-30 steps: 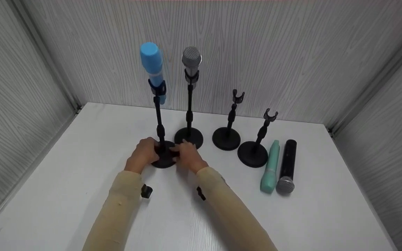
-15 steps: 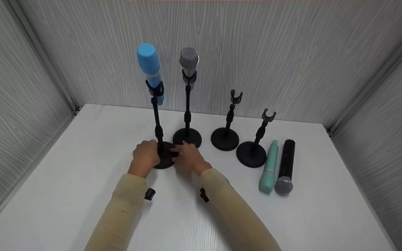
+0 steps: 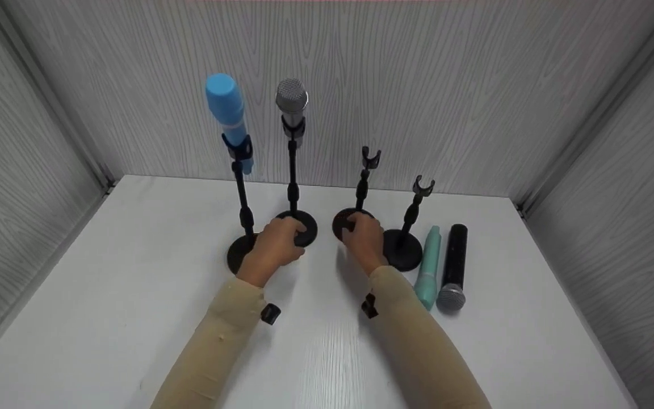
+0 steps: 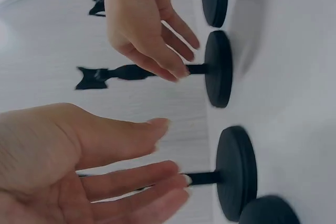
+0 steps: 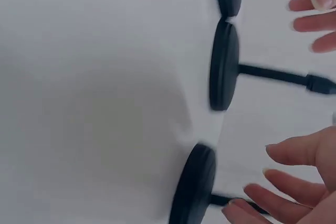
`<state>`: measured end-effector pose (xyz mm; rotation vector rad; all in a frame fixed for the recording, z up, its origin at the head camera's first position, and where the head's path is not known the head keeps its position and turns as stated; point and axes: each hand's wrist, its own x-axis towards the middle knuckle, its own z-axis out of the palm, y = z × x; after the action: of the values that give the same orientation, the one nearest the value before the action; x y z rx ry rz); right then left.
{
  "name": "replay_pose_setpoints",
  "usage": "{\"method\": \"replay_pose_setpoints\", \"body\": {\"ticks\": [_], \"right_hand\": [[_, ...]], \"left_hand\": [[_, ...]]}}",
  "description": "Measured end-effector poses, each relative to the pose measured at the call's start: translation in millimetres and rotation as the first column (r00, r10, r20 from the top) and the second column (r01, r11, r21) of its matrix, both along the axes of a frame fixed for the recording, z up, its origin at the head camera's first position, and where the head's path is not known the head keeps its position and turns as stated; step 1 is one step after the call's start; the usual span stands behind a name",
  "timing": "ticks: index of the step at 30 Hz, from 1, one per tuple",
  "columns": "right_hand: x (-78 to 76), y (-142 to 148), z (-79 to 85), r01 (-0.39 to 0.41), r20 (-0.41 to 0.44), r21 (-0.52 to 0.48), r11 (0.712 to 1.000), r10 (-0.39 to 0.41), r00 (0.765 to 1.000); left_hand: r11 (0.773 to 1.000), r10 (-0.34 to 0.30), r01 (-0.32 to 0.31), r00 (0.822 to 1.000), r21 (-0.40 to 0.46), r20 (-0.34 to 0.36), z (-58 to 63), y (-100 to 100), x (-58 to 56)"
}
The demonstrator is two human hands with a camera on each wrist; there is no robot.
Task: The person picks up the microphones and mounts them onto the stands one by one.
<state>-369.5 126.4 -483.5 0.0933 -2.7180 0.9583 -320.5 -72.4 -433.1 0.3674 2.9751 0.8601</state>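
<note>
My left hand (image 3: 275, 244) hovers before the base (image 3: 307, 230) of the tabletop stand that carries a silver microphone (image 3: 292, 96). In the left wrist view its fingers are spread near the pole, gripping nothing. My right hand (image 3: 365, 241) is in front of a shorter stand (image 3: 362, 187) with a bare clip on top. Loosely bent, its fingers hold nothing in the right wrist view; the head view cannot settle whether they touch that stand. Left of both hands stands a blue microphone (image 3: 226, 102) in its clip, its round base (image 3: 239, 254) partly behind the left hand.
Another short stand (image 3: 411, 216) with a bare clip is just right of my right hand. A mint-green microphone (image 3: 430, 255) and a black microphone (image 3: 455, 255) with a silver head lie side by side on the white table (image 3: 315, 352). A grey wood-grain panel (image 3: 452, 85) rises behind.
Both hands have left the base of the blue microphone's stand and moved right, the right hand farther. The whole scene has shifted slightly left in the head view.
</note>
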Motion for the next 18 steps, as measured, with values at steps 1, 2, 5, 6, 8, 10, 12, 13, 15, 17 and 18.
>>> {"method": "replay_pose_setpoints", "body": {"ticks": [1,2,5,6,8,10,12,13,15,17,18], "right_hand": [[-1.8,5.7,-1.8,0.013,0.025,0.007,1.0,-0.014,1.0],[-3.5,10.7,-3.7,0.018,0.051,0.023,1.0,-0.019,0.999],[-8.6,22.2,-9.1,-0.032,0.124,0.112,0.993,0.018,0.992],[-10.1,24.8,-10.5,-0.06,0.149,0.146,0.987,0.038,0.988],[-13.1,28.8,-13.6,-0.108,0.197,0.212,0.971,0.066,0.978],[-16.0,31.9,-16.2,-0.137,0.236,0.255,0.957,0.076,0.969],[-18.5,34.6,-18.2,-0.147,0.261,0.277,0.95,0.073,0.962],[-20.2,35.6,-18.7,-0.147,0.268,0.278,0.949,0.071,0.961],[-23.1,37.8,-18.8,-0.141,0.263,0.268,0.953,0.068,0.963],[-25.3,40.7,-18.5,-0.131,0.251,0.244,0.961,0.068,0.966],[-26.3,42.5,-18.3,-0.123,0.244,0.231,0.965,0.065,0.968]], "left_hand": [[1.0,-0.019,0.019,1.0,0.013,0.002,-2.6,5.2,-6.3],[0.999,-0.038,0.038,0.999,0.028,0.001,-5.4,10.7,-13.0],[0.993,-0.096,0.096,0.995,0.075,-0.006,-16.3,27.9,-32.9],[0.989,-0.115,0.116,0.993,0.088,-0.012,-20.7,33.6,-38.9],[0.983,-0.143,0.144,0.99,0.113,-0.019,-30.1,44.5,-49.2],[0.978,-0.155,0.156,0.988,0.137,-0.02,-39.5,54.1,-57.1],[0.976,-0.155,0.156,0.988,0.154,-0.013,-47.9,61.9,-62.8],[0.976,-0.15,0.15,0.989,0.159,-0.011,-51.4,64.6,-65.4],[0.979,-0.14,0.138,0.99,0.152,0.004,-56.6,69.1,-69.4],[0.984,-0.142,0.137,0.989,0.117,0.033,-60.0,72.4,-72.7],[0.985,-0.146,0.141,0.988,0.094,0.052,-60.9,73.8,-74.1]]}}
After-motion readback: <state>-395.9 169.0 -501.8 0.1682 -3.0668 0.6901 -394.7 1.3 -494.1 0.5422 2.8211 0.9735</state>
